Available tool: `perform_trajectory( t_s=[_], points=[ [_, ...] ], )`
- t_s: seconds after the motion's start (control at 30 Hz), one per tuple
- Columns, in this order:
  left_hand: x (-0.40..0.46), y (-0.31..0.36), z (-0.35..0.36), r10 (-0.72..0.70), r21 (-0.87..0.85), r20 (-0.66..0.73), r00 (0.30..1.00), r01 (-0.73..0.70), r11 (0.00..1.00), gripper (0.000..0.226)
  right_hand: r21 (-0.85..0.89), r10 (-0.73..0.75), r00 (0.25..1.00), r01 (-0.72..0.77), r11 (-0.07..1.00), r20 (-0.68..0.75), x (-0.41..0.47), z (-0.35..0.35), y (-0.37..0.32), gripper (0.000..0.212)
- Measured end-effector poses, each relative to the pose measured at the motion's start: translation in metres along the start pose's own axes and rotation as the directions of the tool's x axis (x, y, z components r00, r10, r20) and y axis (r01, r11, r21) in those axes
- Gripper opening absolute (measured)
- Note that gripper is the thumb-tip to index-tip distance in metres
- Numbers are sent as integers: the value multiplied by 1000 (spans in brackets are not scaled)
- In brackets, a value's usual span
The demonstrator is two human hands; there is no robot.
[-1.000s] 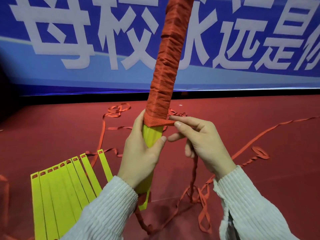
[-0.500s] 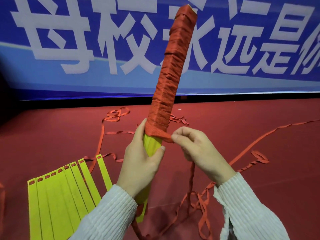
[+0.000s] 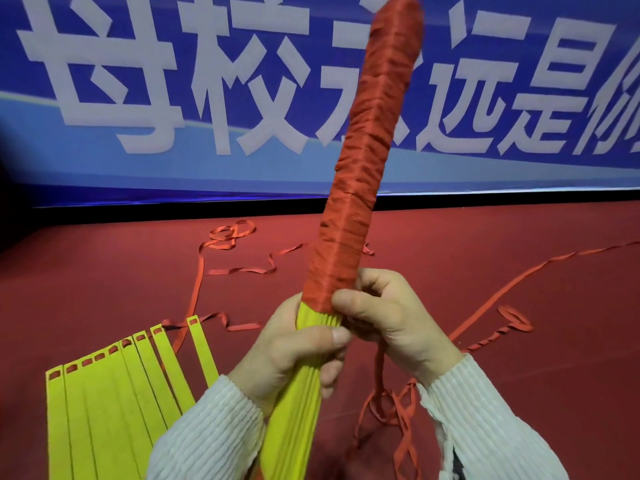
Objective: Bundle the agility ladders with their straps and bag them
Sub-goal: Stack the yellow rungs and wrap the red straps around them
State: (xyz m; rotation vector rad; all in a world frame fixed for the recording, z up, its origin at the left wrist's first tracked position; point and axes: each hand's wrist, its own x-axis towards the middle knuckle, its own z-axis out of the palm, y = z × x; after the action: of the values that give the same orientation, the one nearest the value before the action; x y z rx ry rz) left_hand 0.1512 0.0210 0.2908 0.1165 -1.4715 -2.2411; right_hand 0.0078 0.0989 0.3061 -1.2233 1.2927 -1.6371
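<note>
A bundle of yellow ladder rungs (image 3: 294, 407) stands tilted up and to the right, its upper length bound in orange-red strap wrap (image 3: 363, 161). My left hand (image 3: 298, 355) grips the bare yellow part just below the wrap. My right hand (image 3: 388, 317) curls around the wrap's lower edge, thumb pressed on the front, holding the strap. The loose strap tail (image 3: 379, 372) hangs down from under my right hand to the floor.
A second set of yellow rungs (image 3: 114, 396) lies fanned on the red floor (image 3: 519, 382) at lower left. Loose orange-red straps (image 3: 512, 278) trail over the floor behind and to the right. A blue banner (image 3: 173, 98) with white characters stands along the back.
The bundle has come closer and lower in view. My right hand moved from pinching the strap end beside the bundle to wrapping around the wrap's lower edge.
</note>
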Motion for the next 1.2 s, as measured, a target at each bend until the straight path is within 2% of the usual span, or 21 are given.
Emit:
perform_trajectory(
  t_s=[0.07,0.17,0.3,0.37,0.47,0.57,0.67,0.77,0.83,0.87,1.0,1.1,1.2],
  points=[
    [-1,6,-1,-46,-25,40,998,47,999,35,-47,-89,996,88,995,-21,-2,5,-7,43],
    [1,7,2,30,3,-4,1000,-30,1000,28,-43,-203,976,200,979,-79,1,7,-5,29],
    [3,2,-1,91,1,-115,989,-92,996,30,-13,-113,992,114,993,54,2,-5,-1,13],
    [3,5,-7,98,25,-134,986,-96,995,38,-32,-80,996,82,996,47,3,-11,-1,8],
    [3,11,-12,107,41,-143,984,-102,994,42,59,-64,998,62,996,19,5,-18,-2,25],
    [2,14,-14,118,49,-137,984,-112,992,45,115,-40,998,34,993,50,2,-20,-5,31],
    [1,13,-13,136,49,-146,980,-130,990,46,-5,-37,999,37,999,3,4,-15,-1,37],
    [2,12,-11,162,51,-147,976,-156,986,47,-128,-103,993,95,987,-54,8,-4,-2,29],
    [2,11,-9,177,74,-135,975,-169,983,49,-152,-136,990,128,980,-46,7,4,-6,24],
    [2,10,-9,181,84,-120,976,-172,982,50,-149,-141,989,134,980,-35,6,6,-5,29],
    [1,6,-7,164,94,-32,986,-161,983,68,-42,-105,994,107,993,41,6,14,2,26],
    [-2,6,-6,126,105,19,992,-127,986,79,69,-1,989,-9,998,146,3,11,6,41],
    [4,7,-6,129,127,-22,991,-125,984,76,95,-22,993,10,995,120,2,4,4,24]
  ],
)
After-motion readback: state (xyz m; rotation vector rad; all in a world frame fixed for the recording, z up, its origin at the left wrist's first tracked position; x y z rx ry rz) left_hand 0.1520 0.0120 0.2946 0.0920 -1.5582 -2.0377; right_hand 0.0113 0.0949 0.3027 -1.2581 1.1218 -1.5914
